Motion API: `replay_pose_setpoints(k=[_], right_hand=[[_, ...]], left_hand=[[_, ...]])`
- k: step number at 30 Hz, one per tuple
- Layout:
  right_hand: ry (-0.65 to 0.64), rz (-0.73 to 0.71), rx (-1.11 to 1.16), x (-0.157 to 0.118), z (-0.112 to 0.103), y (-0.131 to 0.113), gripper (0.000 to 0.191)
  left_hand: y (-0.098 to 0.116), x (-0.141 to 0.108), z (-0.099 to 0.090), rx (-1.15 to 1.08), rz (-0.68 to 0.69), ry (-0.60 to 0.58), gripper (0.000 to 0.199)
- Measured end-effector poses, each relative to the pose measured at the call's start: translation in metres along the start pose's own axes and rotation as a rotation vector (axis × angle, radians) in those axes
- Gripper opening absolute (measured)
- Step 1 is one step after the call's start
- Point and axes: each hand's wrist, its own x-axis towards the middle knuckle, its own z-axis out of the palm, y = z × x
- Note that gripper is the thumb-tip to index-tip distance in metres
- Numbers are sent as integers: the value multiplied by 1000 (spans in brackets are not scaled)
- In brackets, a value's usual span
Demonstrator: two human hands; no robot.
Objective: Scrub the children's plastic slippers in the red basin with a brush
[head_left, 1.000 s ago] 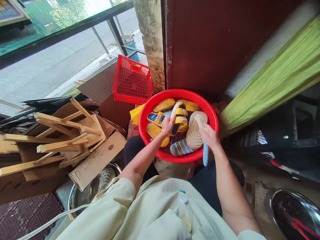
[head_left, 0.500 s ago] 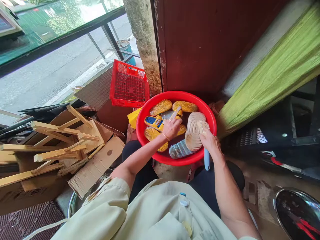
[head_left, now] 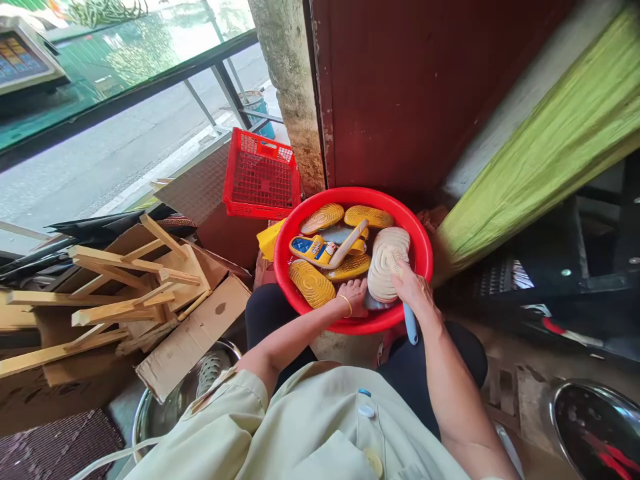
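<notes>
Several yellow slippers (head_left: 311, 283) lie in a red basin (head_left: 429, 250) of water between my knees, some sole up; one with a blue insole (head_left: 305, 245) faces upward. My left hand (head_left: 353, 293) is at the basin's near side, its fingers curled on a bluish slipper (head_left: 371, 302) that is mostly hidden. My right hand (head_left: 413, 287) is over a cream sole (head_left: 390, 260) at the right of the basin, with a blue brush handle (head_left: 411, 325) sticking out below the palm. The brush head is hidden by my fingers.
A red plastic crate (head_left: 263, 175) stands beyond the basin on the left. Wooden stools (head_left: 150, 280) and cardboard (head_left: 195, 333) are piled at the left. Metal bowls (head_left: 555, 407) sit at both sides near me. A green curtain (head_left: 540, 147) hangs at the right.
My left hand has left the yellow slippers in the middle and moved down to the bluish slipper. The bluish slipper is now mostly covered. My right hand stays at the cream sole, slightly shifted left.
</notes>
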Motion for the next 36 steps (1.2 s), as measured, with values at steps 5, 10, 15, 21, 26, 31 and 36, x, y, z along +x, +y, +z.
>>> replay_pose_setpoints(k=[5,10,15,21,26,31,36], right_hand=[[-5,57,-3,-3,-3,-4,62],[-39,91,-19,-2,-5,-7,62],[-49,97,-12,-3,-6,-4,63],[-78,114,-16,-1,-9,-4,66],[-98,141,-38,1,-6,-10,66],[-78,150,-49,2,0,-12,66],[-71,181,-47,3,0,-8,67]], left_hand=[[-28,-14,-27,24,124,45,104],[-55,-21,-51,30,173,78,106],[-78,-29,-54,-24,196,141,100],[-105,-38,-43,-179,177,186,97],[-112,-51,-40,-151,201,206,97],[-102,-62,-48,-29,270,174,102],[-103,-64,-63,-45,325,141,101]])
